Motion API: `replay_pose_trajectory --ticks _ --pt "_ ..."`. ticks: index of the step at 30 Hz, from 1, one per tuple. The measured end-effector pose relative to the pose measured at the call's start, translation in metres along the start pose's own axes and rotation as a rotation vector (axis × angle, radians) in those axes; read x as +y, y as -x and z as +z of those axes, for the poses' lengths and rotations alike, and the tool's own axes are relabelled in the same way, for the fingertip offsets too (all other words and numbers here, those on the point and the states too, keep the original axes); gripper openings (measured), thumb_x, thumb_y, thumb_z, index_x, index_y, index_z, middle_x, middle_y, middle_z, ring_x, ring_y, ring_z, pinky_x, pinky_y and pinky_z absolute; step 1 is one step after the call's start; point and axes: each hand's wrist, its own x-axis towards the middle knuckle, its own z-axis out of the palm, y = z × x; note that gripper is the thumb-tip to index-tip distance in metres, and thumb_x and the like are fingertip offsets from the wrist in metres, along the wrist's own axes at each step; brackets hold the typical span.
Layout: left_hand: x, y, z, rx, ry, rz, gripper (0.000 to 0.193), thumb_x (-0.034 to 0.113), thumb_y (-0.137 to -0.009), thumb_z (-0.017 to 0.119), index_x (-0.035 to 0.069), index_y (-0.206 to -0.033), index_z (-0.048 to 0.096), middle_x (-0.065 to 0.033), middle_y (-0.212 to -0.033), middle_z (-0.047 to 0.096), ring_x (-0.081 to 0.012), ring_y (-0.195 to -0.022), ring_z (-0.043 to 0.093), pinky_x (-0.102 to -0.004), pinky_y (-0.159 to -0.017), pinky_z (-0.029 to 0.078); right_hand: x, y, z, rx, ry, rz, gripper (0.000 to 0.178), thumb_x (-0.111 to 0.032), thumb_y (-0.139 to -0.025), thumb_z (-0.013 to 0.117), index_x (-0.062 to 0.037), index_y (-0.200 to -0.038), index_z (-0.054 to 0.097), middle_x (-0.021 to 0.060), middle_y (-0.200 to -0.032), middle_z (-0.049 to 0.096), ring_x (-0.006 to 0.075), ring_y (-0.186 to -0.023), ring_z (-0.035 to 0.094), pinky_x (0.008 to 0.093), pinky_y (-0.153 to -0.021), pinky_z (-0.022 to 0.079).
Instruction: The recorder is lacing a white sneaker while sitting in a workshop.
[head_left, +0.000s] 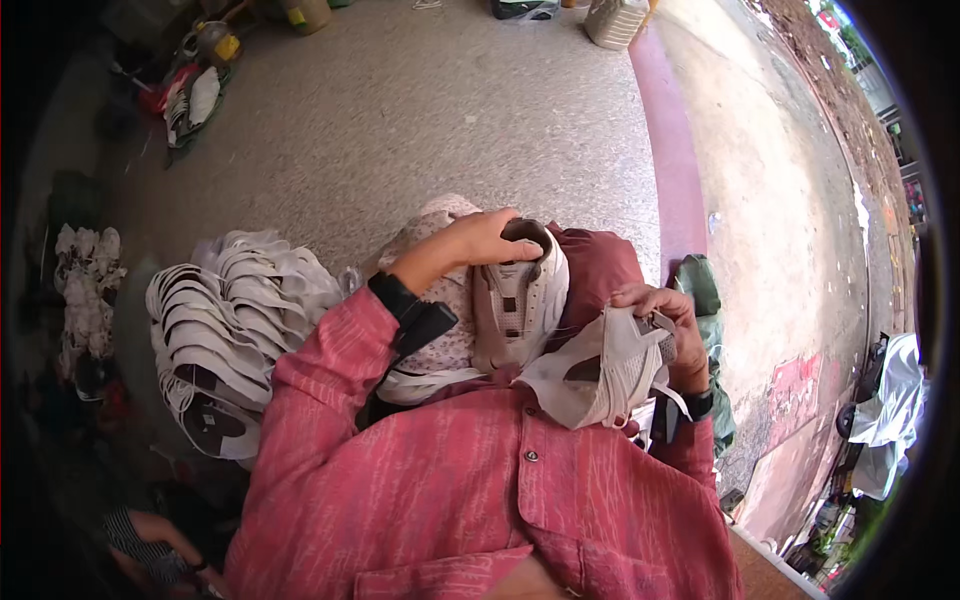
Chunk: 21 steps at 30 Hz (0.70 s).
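On my lap lies a beige and white shoe upper with a dark-lined collar at its far end. My left hand is closed on that collar, its thumb at the opening. To the right, a second whitish shoe upper hangs tilted, with its loose edge toward my shirt. My right hand grips its top edge, fingers bent over it. Under them are a floral-patterned cloth and a dark red cloth over my legs.
Left of me are stacked rows of white shoe uppers. A green sack lies close to my right arm. Ahead on the speckled floor stands a pale plastic container. Another person's arm shows at the lower left.
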Motion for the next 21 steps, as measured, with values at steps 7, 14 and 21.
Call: replay_pose_trajectory --ticks 7,14,21 --pt "0.005 -0.001 -0.003 -0.212 0.425 0.114 0.027 0.008 -0.089 0.067 0.001 -0.114 0.063 -0.0065 -0.111 0.066 -0.0154 -0.102 0.061 -0.0276 -0.089 0.049 -0.007 -0.002 0.027 0.354 -0.064 0.027 0.035 -0.019 -0.087 0.069 -0.0028 -0.116 0.061 0.0191 -0.133 0.057 0.0257 -0.121 0.056 0.0384 -0.104 0.043" --pt "-0.008 0.074 -0.091 0.318 1.306 0.433 0.032 0.028 -0.093 0.056 0.009 -0.118 0.063 -0.011 -0.116 0.066 -0.0262 -0.106 0.064 -0.0401 -0.097 0.05 0.082 0.081 -0.057 0.958 -0.315 0.128 0.055 -0.018 -0.091 0.064 0.0008 -0.138 0.044 0.0151 -0.133 0.055 0.0228 -0.117 0.057 0.0314 -0.1 0.046" --pt "-0.042 0.101 -0.145 0.038 1.852 0.514 0.039 0.03 -0.089 0.062 0.007 -0.121 0.062 -0.0147 -0.117 0.063 -0.0356 -0.108 0.058 -0.0436 -0.08 0.053 0.038 -0.022 -0.013 0.714 0.023 0.146 0.028 0.0 -0.089 0.057 -0.0002 -0.117 0.061 0.0097 -0.115 0.065 0.0184 -0.099 0.064 0.0301 -0.092 0.05"
